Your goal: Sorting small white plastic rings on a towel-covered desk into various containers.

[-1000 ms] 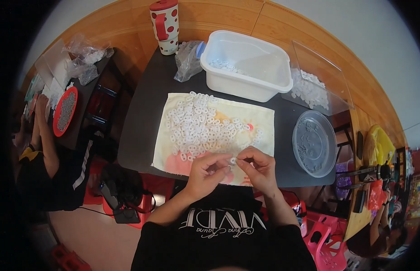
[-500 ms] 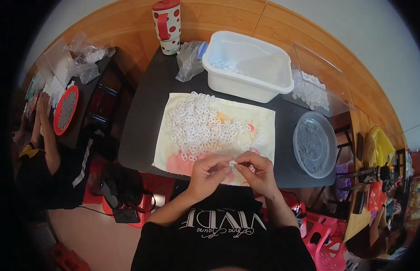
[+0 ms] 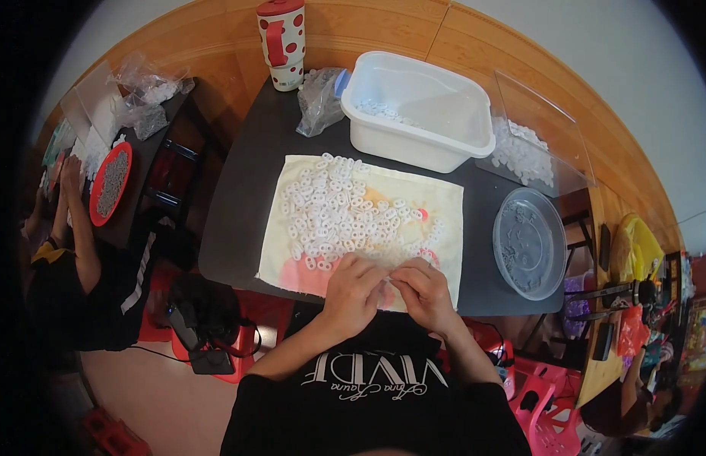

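A wide pile of small white plastic pieces with two holes each covers much of the pale yellow cloth in front of me. At the cloth's near edge, my left hand and my right hand meet, fingers closed and fingertips nearly touching. The backs of my fingers hide whatever lies between them. Smaller white bits are scattered at the cloth's right side, just beyond my right hand.
Behind the cloth stands a white plastic tub with white pieces inside. A round clear container holds small grey parts at the right. A spotted tumbler and a clear bag stand back left. Another person's hands work by a red tray.
Both hands have turned and drawn their fingers in closer. The small white piece that showed between the fingertips is now hidden. The pile looks the same.
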The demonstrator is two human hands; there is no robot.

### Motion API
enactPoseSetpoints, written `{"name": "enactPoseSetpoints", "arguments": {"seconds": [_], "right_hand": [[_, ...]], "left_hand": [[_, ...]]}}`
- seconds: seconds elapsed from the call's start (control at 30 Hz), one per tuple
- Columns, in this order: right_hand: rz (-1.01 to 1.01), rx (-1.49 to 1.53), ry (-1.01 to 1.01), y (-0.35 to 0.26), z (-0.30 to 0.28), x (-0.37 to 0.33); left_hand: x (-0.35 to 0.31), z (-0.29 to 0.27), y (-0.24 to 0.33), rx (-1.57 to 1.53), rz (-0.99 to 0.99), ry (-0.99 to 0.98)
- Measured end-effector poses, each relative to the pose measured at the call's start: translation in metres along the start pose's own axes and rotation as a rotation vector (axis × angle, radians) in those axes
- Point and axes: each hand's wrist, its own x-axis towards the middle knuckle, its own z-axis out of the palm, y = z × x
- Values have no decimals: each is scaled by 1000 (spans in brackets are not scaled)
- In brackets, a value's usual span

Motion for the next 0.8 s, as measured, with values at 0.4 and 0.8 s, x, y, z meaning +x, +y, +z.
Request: {"name": "enactPoseSetpoints", "arguments": {"seconds": [0.4, 0.8], "right_hand": [[-100, -63, -4, 2, 2, -2], [-108, -57, -7, 0, 2, -4]], "left_hand": [[-1, -2, -1, 40, 37, -5], [0, -5, -2, 3, 56, -51]]}}
